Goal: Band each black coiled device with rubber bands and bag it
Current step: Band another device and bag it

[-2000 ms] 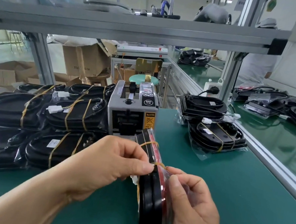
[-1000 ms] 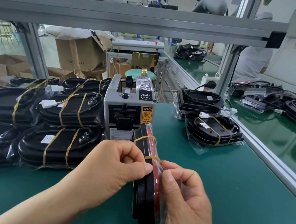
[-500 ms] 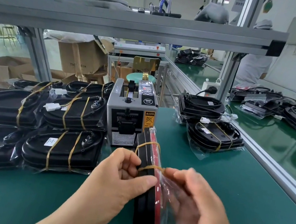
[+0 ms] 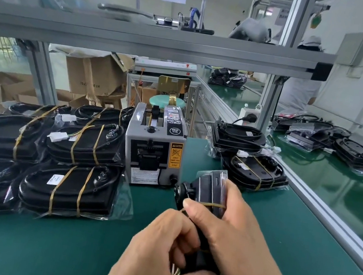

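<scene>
Both hands have turned the black coiled device (image 4: 211, 189), hiding its red face. Left of the tape dispenser (image 4: 154, 147) lie bagged devices (image 4: 69, 189). Before it, the left hand (image 4: 165, 255) grips the device's hidden lower end; the right hand (image 4: 234, 234) holds its middle, thumb on a rubber band (image 4: 214, 205). Rightward, another bagged device (image 4: 255, 172) lies near the table edge (image 4: 328, 220).

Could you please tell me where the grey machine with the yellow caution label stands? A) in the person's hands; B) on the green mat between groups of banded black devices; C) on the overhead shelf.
B: the grey box-shaped machine stands on the green mat, flanked by the left stack of banded black devices and the right pile.
</scene>
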{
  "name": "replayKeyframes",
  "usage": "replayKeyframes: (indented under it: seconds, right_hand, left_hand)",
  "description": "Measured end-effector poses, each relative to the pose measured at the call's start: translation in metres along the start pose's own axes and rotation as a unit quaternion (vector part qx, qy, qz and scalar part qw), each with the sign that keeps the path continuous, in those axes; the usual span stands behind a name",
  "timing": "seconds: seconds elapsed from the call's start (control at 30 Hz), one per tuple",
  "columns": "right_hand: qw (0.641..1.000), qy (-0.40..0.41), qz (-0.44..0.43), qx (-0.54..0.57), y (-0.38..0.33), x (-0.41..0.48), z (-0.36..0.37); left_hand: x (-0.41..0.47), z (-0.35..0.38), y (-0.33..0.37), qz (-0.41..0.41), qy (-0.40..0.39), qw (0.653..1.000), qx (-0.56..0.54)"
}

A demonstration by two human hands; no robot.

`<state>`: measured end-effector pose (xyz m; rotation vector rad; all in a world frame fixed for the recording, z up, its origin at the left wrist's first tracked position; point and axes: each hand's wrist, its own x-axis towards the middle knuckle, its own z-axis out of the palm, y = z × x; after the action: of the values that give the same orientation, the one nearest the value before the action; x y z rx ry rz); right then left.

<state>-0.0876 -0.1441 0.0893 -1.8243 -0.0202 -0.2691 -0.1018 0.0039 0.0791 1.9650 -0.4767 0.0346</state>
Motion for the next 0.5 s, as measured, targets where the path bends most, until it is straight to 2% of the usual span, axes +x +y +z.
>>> replayKeyframes:
  seconds: [0.07, 0.13, 0.23, 0.37, 0.5]
  right_hand:
    - [1.000, 0.005, -0.018, 0.003, 0.000, -0.005, -0.002]
    - [0.999, 0.001, -0.027, 0.024, -0.003, -0.008, -0.003]
    - [0.997, 0.017, -0.047, 0.053, -0.005, -0.008, -0.001]
    - [0.997, 0.037, -0.053, 0.042, -0.003, -0.003, 0.008]
    - [0.997, 0.051, -0.056, 0.026, 0.003, -0.001, 0.010]
  left_hand:
    - [0.009, -0.011, -0.001, -0.015, 0.011, 0.998, -0.066]
    - [0.031, -0.024, -0.011, -0.063, 0.106, 0.987, -0.106]
    - [0.080, -0.046, -0.035, -0.175, 0.211, 0.937, -0.216]
    - [0.136, -0.055, -0.054, -0.296, 0.248, 0.869, -0.310]
    - [0.158, -0.047, -0.063, -0.357, 0.269, 0.828, -0.340]
